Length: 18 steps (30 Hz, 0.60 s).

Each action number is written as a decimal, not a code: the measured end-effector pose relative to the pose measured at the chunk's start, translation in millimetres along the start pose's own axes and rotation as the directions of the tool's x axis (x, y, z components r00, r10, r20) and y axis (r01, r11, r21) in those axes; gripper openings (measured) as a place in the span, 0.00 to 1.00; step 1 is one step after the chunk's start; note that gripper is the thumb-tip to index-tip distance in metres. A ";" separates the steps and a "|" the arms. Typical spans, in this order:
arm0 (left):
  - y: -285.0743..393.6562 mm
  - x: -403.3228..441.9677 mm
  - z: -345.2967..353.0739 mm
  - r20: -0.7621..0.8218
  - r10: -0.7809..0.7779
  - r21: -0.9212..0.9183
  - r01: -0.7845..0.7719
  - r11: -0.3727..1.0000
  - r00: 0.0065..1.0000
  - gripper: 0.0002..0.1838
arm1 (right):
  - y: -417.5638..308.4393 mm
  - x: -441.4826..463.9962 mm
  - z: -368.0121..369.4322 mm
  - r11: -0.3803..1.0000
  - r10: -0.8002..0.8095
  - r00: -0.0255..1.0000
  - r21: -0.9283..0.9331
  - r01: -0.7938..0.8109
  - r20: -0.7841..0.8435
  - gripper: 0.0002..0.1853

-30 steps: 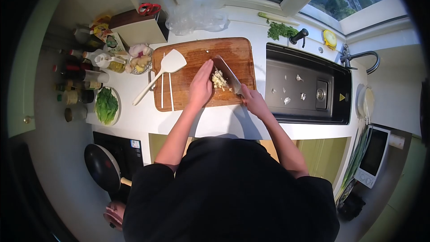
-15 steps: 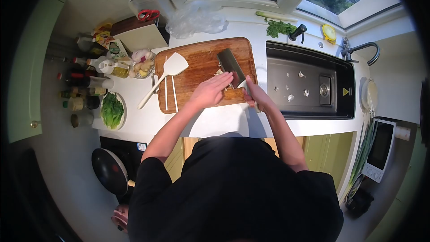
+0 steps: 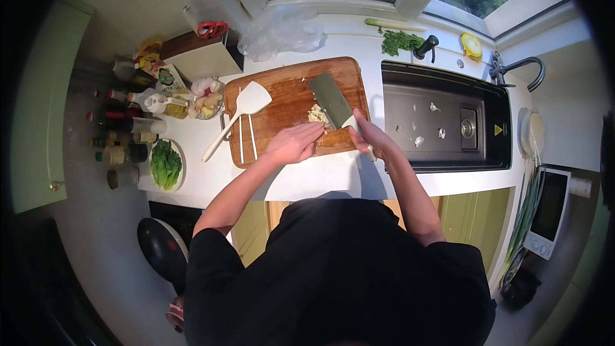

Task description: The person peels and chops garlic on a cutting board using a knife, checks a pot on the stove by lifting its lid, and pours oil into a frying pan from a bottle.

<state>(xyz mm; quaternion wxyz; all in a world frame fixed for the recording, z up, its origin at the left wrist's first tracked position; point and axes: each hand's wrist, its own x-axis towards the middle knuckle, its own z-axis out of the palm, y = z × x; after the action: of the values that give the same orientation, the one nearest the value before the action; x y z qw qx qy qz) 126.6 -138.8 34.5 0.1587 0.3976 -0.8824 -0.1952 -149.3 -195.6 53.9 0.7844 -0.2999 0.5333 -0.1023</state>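
Observation:
My right hand (image 3: 373,138) is wrapped round the pale handle of a cleaver (image 3: 330,99). Its broad blade points away from me over the right half of a wooden cutting board (image 3: 275,128). Close against the blade's left side lies a small heap of chopped garlic (image 3: 316,114). My left hand (image 3: 296,143) is stretched out flat near the board's front edge, fingertips just below the garlic and close to the blade; it grips nothing. A white spatula (image 3: 253,98) and a pair of white chopsticks (image 3: 250,138) rest on the board's left part.
Right of the board is a dark sink (image 3: 423,99) with white scraps in it. At left stand a plate of green leaves (image 3: 166,165), several bottles (image 3: 118,154) and a bag of garlic and ginger (image 3: 207,99). A plastic bag (image 3: 282,35) lies behind the board.
My left hand has drawn back towards me and off the blade, uncovering the garlic heap. The cleaver's blade has tilted to show more of its flat side.

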 end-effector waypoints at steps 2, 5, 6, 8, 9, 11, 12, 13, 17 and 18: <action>9.2 12.1 -14.5 -0.052 0.013 -0.024 -0.015 1.000 0.999 0.33 | 6.9 4.0 -6.3 1.000 0.009 1.000 -0.004 -0.009 0.029 0.36; 13.3 30.3 -27.2 -0.117 0.039 0.010 -0.038 0.999 0.992 0.32 | 2.1 -1.5 -1.4 0.998 0.061 0.996 -0.008 -0.061 0.057 0.35; 13.2 34.2 -29.0 -0.138 0.053 0.032 -0.049 0.998 0.989 0.31 | -0.3 -4.8 -0.9 0.997 0.066 0.995 0.022 -0.068 0.070 0.35; 4.6 19.1 -33.3 -0.040 0.052 0.022 -0.051 0.998 0.998 0.32 | -2.6 -12.5 -2.5 0.993 0.075 0.993 0.082 -0.083 0.091 0.35; -5.0 8.1 -30.3 0.019 0.050 0.031 -0.050 0.998 0.999 0.33 | -4.0 -14.4 -3.2 0.994 0.073 0.996 0.082 -0.077 0.057 0.35; -10.5 0.0 -34.6 0.069 0.021 0.032 -0.024 0.999 0.997 0.34 | -5.0 -17.3 -4.9 0.994 0.069 0.998 0.082 -0.068 -0.008 0.35; -14.1 3.2 -33.8 0.006 -0.006 0.043 0.005 0.999 1.000 0.34 | -5.0 -16.1 -7.0 0.997 0.067 0.998 0.050 -0.067 -0.002 0.35; -5.6 13.3 -43.1 -0.056 -0.036 0.048 0.038 0.998 0.998 0.34 | -1.7 -15.1 -9.0 0.997 0.070 0.998 0.017 -0.070 0.005 0.35; -3.4 27.4 -43.5 -0.093 -0.053 0.038 0.057 0.998 0.994 0.33 | -2.5 -27.8 -12.6 0.993 0.114 0.978 -0.002 -0.116 0.175 0.35; -6.8 23.4 -38.3 -0.063 -0.049 0.027 0.051 0.998 0.997 0.32 | -1.6 -31.3 -14.9 0.995 0.102 0.984 0.004 -0.104 0.147 0.35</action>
<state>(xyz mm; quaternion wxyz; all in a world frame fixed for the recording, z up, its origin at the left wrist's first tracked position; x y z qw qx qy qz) 132.8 -169.1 67.7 0.1756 0.4278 -0.8694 -0.1742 -175.2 -187.2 75.3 0.8275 -0.2741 0.4883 -0.0421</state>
